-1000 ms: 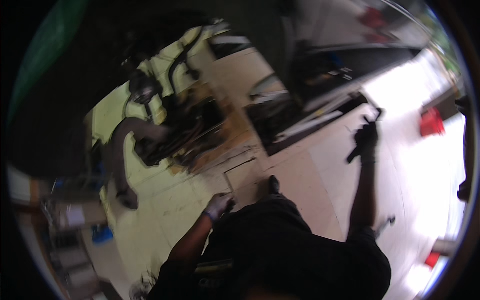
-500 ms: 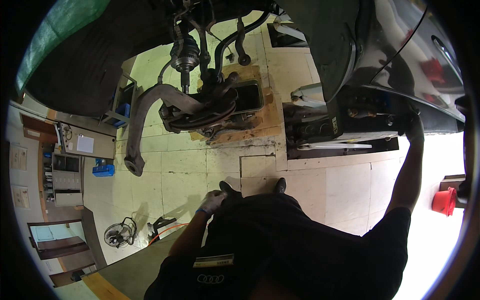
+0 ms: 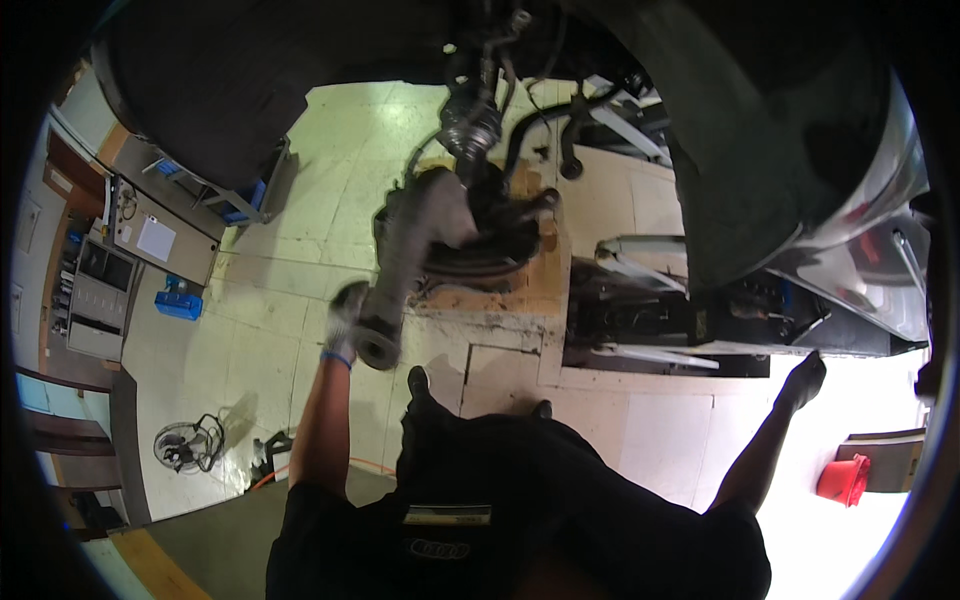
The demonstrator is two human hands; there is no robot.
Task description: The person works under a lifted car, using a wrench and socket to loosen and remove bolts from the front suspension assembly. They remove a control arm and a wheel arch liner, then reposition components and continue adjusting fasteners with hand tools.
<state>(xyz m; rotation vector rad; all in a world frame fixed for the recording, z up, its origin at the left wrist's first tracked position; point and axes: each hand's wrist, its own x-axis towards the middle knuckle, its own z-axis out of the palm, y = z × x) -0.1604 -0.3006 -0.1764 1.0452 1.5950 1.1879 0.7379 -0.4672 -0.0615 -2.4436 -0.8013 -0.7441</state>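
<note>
Under the raised car, a long curved steering knuckle (image 3: 405, 255) reaches toward me from the hub, its round eye at the near end. Beside that end is my gloved left hand (image 3: 343, 315), blurred, its fingers up against the metal; whether they wrap round it I cannot tell. Behind the knuckle sit the dark brake disc (image 3: 480, 262) and the drive shaft joint (image 3: 470, 128). My right hand (image 3: 803, 380) is closed at the near side of a black ledge with tools on it (image 3: 760, 305). Anything inside its fingers is too dark to make out.
Car bodywork (image 3: 790, 150) overhangs at the right, above white lift arms (image 3: 640, 265). Cardboard (image 3: 545, 285) lies under the hub. A fan (image 3: 190, 445) and an orange hose (image 3: 375, 467) are at the lower left, a red bucket (image 3: 845, 480) at the right.
My left hand has risen from near my body to the steering knuckle's end, which is now blurred by motion. My right hand has drawn back from the tool ledge. The whole view has shifted.
</note>
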